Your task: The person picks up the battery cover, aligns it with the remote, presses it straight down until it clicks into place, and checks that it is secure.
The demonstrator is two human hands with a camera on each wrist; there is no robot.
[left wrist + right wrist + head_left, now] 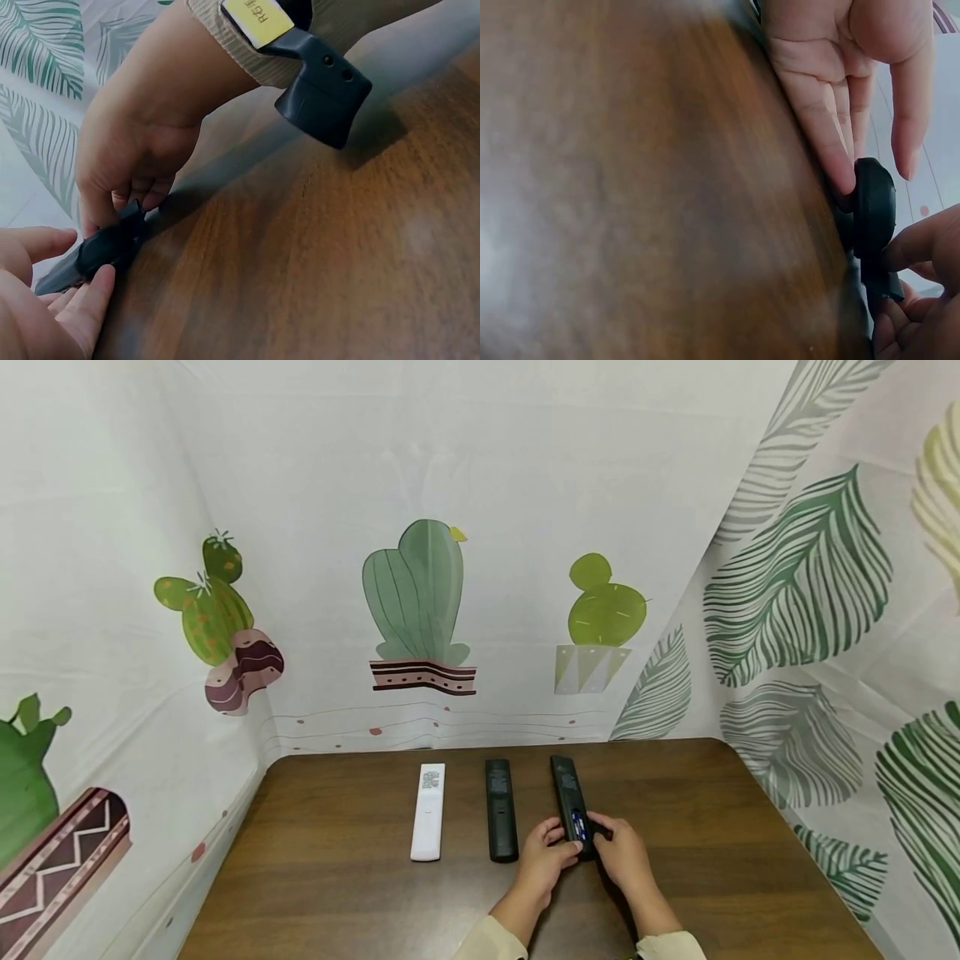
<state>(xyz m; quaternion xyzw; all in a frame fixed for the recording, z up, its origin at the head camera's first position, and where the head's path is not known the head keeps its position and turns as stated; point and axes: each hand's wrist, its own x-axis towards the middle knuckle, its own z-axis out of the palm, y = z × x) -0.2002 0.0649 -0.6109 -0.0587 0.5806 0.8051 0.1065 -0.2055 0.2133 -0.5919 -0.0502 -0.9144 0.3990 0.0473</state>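
Observation:
A black remote control (568, 789) lies back up on the table, its battery compartment uncovered and blue batteries (580, 827) showing inside. My left hand (546, 860) holds its near end, thumb against the remote and fingers along the left side. On the other side, my right hand (622, 852) pinches a small black battery cover (881, 281) beside the remote's right edge. The left wrist view shows the cover standing up from the remote's end, close to the right fingers. Part of the remote's near end is hidden by the hands.
Another black remote (501, 810) lies left of the hands, its back intact. Further left is a white remote (428, 812) with a printed label. All lie on a brown wooden table (337, 877), before a hanging cloth (510, 468) printed with cacti and leaves.

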